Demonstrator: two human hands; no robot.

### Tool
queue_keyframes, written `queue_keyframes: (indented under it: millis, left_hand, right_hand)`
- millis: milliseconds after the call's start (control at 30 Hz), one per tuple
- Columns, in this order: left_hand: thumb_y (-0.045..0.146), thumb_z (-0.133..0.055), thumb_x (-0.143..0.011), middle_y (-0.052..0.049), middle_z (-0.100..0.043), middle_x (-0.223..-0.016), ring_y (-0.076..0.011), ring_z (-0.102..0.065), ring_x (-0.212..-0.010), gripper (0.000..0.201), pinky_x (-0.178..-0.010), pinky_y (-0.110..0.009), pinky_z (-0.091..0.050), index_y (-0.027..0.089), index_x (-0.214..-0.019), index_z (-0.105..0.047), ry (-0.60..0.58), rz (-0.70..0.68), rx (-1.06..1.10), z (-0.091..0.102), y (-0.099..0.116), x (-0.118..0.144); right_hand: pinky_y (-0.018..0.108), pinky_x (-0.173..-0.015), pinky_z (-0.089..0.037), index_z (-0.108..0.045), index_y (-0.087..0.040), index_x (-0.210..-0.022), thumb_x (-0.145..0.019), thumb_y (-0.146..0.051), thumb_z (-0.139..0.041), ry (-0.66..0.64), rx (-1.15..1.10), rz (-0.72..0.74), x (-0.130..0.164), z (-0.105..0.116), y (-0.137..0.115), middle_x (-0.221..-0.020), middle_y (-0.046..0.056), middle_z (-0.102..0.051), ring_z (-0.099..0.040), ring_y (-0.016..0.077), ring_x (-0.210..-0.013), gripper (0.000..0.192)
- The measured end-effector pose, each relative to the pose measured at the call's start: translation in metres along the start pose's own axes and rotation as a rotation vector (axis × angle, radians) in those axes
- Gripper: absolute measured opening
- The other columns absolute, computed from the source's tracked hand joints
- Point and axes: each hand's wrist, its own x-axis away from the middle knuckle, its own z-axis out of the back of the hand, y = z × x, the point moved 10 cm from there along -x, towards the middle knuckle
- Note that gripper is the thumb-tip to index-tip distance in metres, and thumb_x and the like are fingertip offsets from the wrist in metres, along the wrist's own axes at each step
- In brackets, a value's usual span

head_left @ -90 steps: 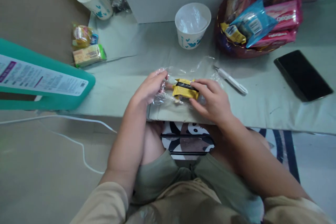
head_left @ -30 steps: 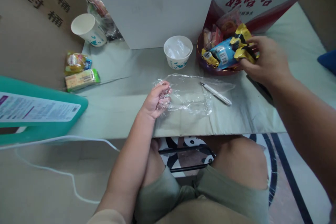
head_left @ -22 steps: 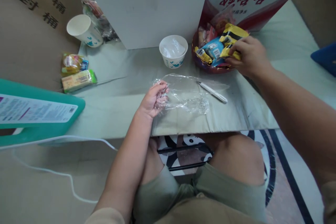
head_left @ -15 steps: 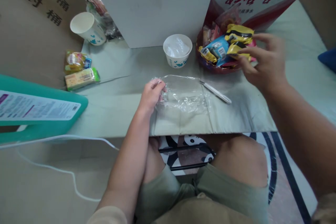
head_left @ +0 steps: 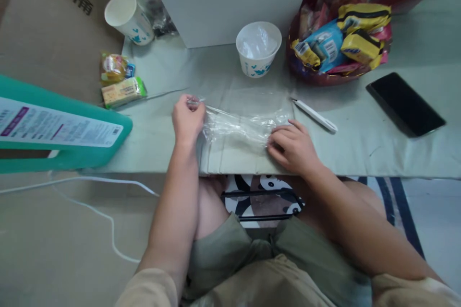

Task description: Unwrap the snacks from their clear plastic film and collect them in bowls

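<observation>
At the near edge of the table [head_left: 360, 148], both hands gripped a crumpled clear plastic bag [head_left: 239, 127]. The left hand [head_left: 188, 122] had its grip pinched together on the bag's left end, lifting that corner slightly. The right hand [head_left: 293, 146] pressed down on the bag's right end, fingers [head_left: 279, 135] curled onto the plastic; whether they clamped it or only held it flat could not be told. The bag lay stretched between the two hands.

At about 2 o'clock from the bag, just beside it, lay a white pen [head_left: 315, 115]. At 12 o'clock stood a white paper cup [head_left: 258, 49] lined with clear plastic. At 1 o'clock sat a red basket [head_left: 306, 71] heaped with wrapped snacks [head_left: 342, 38]. A black phone [head_left: 405, 104] lay at 3 o'clock, well apart. At 10 o'clock lay a few small snack packets [head_left: 120, 81], and farther off a second paper cup [head_left: 127, 18]. A teal box [head_left: 61, 127] sat at 9 o'clock.
</observation>
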Motion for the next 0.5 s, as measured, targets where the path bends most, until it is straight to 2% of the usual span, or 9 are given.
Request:
queue_keyframes:
  millis: [100,133,167,200,267,333,367,433,500]
  left_hand:
    - [0.021,-0.076,-0.072,-0.004,-0.067,-0.104,-0.0169,-0.062,-0.085,0.037,-0.077,-0.029,-0.049,0.023,-0.105,-0.059,0.185,-0.155,0.003,0.038,0.019,0.02]
    - [0.024,-0.075,-0.074,-0.006,-0.066,-0.112,-0.019,-0.063,-0.093,0.036,-0.082,-0.031,-0.051,0.024,-0.106,-0.058,0.216,-0.263,0.012,0.045,0.033,0.032]
    - [0.027,-0.072,-0.077,-0.007,-0.065,-0.114,-0.0218,-0.063,-0.101,0.03,-0.089,-0.034,-0.051,0.024,-0.104,-0.059,0.192,-0.403,0.021,0.046,0.05,0.047]
    - [0.03,-0.07,-0.079,-0.007,-0.067,-0.112,-0.0249,-0.062,-0.109,0.026,-0.097,-0.039,-0.05,0.024,-0.102,-0.061,0.088,-0.55,0.032,0.037,0.067,0.062]
    - [0.034,-0.077,-0.074,-0.007,-0.071,-0.117,-0.0311,-0.06,-0.124,0.034,-0.115,-0.047,-0.04,0.025,-0.104,-0.066,-0.283,-0.703,-0.055,-0.002,0.082,0.088]
    - [0.029,-0.076,-0.074,-0.007,-0.074,-0.121,-0.0339,-0.06,-0.129,0.03,-0.121,-0.051,-0.033,0.026,-0.103,-0.07,-0.516,-0.679,-0.183,-0.029,0.072,0.096]
    - [0.026,-0.072,-0.076,-0.007,-0.075,-0.12,-0.0337,-0.062,-0.127,0.023,-0.12,-0.051,-0.034,0.025,-0.099,-0.072,-0.548,-0.641,-0.228,-0.035,0.065,0.093]
    - [0.021,-0.061,-0.081,-0.008,-0.078,-0.11,-0.0315,-0.069,-0.118,0.013,-0.114,-0.05,-0.04,0.024,-0.087,-0.072,-0.532,-0.579,-0.255,-0.033,0.052,0.079]
    - [0.022,-0.058,-0.081,-0.008,-0.08,-0.102,-0.0299,-0.072,-0.111,0.012,-0.109,-0.047,-0.046,0.023,-0.08,-0.07,-0.478,-0.533,-0.232,-0.023,0.043,0.065]
  right_hand:
    - [0.048,-0.114,-0.038,-0.066,-0.026,-0.081,-0.094,-0.026,-0.058,0.069,0.049,0.017,0.001,0.01,-0.001,-0.077,0.0,-0.074,-0.069,0.0232,-0.095,0.015]
    - [0.047,-0.113,-0.038,-0.066,-0.026,-0.08,-0.094,-0.026,-0.058,0.078,0.066,0.02,0.0,0.011,-0.002,-0.075,0.0,-0.073,-0.069,0.0225,-0.091,0.016]
    - [0.046,-0.112,-0.038,-0.066,-0.026,-0.08,-0.095,-0.026,-0.057,0.076,0.081,0.021,-0.002,0.01,-0.002,-0.074,0.0,-0.072,-0.067,0.0216,-0.086,0.018]
    - [0.045,-0.11,-0.039,-0.067,-0.026,-0.079,-0.095,-0.026,-0.057,0.066,0.093,0.02,-0.003,0.009,-0.002,-0.073,0.0,-0.072,-0.066,0.0207,-0.081,0.019]
    - [0.043,-0.105,-0.04,-0.067,-0.026,-0.077,-0.096,-0.028,-0.056,0.039,0.101,0.01,-0.005,0.005,-0.001,-0.07,-0.001,-0.07,-0.062,0.0193,-0.074,0.022]
    - [0.042,-0.098,-0.041,-0.067,-0.026,-0.079,-0.097,-0.03,-0.057,0.02,0.082,0.012,-0.005,0.003,0.0,-0.067,-0.002,-0.069,-0.061,0.0183,-0.07,0.021]
    - [0.041,-0.094,-0.041,-0.068,-0.026,-0.082,-0.096,-0.032,-0.058,0.016,0.065,0.016,-0.005,0.003,0.001,-0.066,-0.002,-0.068,-0.061,0.0178,-0.068,0.018]
    - [0.041,-0.087,-0.039,-0.068,-0.025,-0.085,-0.093,-0.034,-0.063,0.006,0.03,0.006,-0.002,0.005,0.006,-0.064,-0.003,-0.067,-0.062,0.0173,-0.064,0.012]
    - [0.041,-0.084,-0.038,-0.064,-0.024,-0.08,-0.089,-0.035,-0.066,-0.016,0.005,-0.033,0.0,0.008,0.017,-0.063,-0.003,-0.067,-0.062,0.018,-0.065,0.014]
